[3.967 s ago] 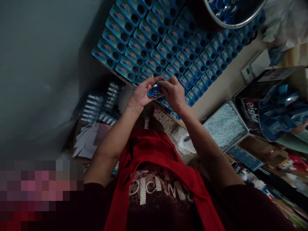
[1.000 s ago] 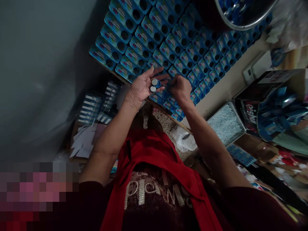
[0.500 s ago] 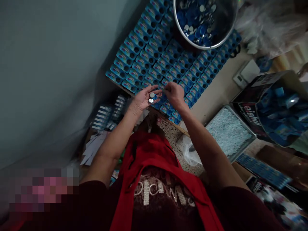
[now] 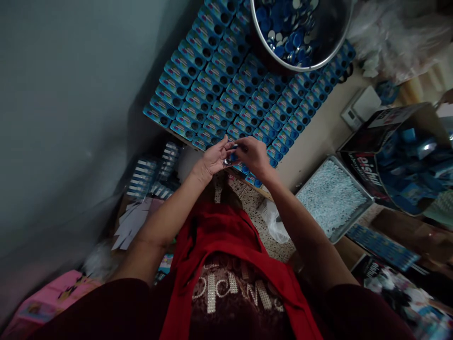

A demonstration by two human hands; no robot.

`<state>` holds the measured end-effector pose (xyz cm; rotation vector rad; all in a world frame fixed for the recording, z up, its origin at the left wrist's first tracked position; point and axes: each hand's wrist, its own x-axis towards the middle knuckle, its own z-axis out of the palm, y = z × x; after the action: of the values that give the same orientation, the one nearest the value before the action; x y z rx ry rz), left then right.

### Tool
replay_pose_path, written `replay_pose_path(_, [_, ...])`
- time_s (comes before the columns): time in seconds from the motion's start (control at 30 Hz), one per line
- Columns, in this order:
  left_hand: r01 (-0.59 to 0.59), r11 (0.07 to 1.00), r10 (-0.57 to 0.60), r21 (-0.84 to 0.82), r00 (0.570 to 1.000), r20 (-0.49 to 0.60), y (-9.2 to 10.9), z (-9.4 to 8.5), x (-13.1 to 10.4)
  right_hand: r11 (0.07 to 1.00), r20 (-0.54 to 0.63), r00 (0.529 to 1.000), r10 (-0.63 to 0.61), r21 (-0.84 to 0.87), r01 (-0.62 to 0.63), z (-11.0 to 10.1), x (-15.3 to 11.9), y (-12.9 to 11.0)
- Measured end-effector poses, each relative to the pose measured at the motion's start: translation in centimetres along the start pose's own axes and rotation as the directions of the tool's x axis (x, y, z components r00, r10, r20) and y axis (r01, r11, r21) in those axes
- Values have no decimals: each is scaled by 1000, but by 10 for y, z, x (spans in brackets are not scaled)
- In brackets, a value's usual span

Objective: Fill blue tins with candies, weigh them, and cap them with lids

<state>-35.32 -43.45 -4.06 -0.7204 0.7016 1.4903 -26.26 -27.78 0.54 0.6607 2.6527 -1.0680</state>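
Observation:
Small round blue-and-silver discs [image 4: 227,162] lie in the fingers of my left hand [image 4: 213,158], which is cupped palm up over the table's near edge. My right hand [image 4: 255,153] meets it there, fingers curled and pinched together at the discs. What exactly the right fingertips grip is hidden by the hand. Just beyond both hands, rows of blue printed packs [image 4: 222,106], each with a round hollow at one end, cover the table. Some hollows near the hands look filled with blue; others look dark.
A metal pot [image 4: 300,70] of loose blue and silver discs stands on the packs. At right are a white scale [image 4: 361,108], a metal tray [image 4: 370,200] of small pale pieces and a carton [image 4: 364,163] of blue packs. Stacked packs [image 4: 143,177] stand left, beside a wall [image 4: 71,94].
My right hand has come back from the packs to my left hand, and its fingers now overlap the discs. The left hand's fingers have curled in more.

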Motion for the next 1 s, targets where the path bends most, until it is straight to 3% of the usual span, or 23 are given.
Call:
replay_pose_path(0.07, [-15, 1000, 14, 6, 1000, 20, 4, 3, -5, 991, -142, 981, 130, 52, -124, -7, 0, 11])
replay_pose_path(0.13, [-62, 998, 62, 6, 998, 15, 12, 5, -10, 972, -197, 953, 229, 91, -215, -12, 7, 19])
replay_pose_path(0.23, [-141, 990, 141, 8, 990, -8, 25, 6, -12, 961, -132, 952, 276, 66, -269, -11, 25, 22])
replay_pose_path(0.37, [-184, 983, 184, 7, 983, 0, 40, 4, -7, 937, -89, 954, 287, -179, -298, -4, 50, 15])
replay_pose_path(0.6, [-218, 976, 218, -13, 975, 37, 47, 2, 3, 849, -16, 935, 355, -413, -330, -9, 85, 19])
replay_pose_path(0.7, [-229, 973, 229, -7, 973, -7, 46, 5, 0, 849, 42, 941, 337, -446, -284, -19, 85, 12])
replay_pose_path(0.8, [-197, 980, 197, 0, 980, -25, 45, 6, -3, 911, 28, 976, 215, -367, -190, -20, 67, -4])
replay_pose_path(0.9, [-174, 985, 174, 1, 985, 2, 41, 4, -1, 984, -9, 999, 31, -175, -33, -4, 38, -19])
replay_pose_path(1.0, [-157, 988, 157, 5, 987, 24, 34, 4, 3, 999, 25, 999, -35, -16, 35, 17, 14, -24])
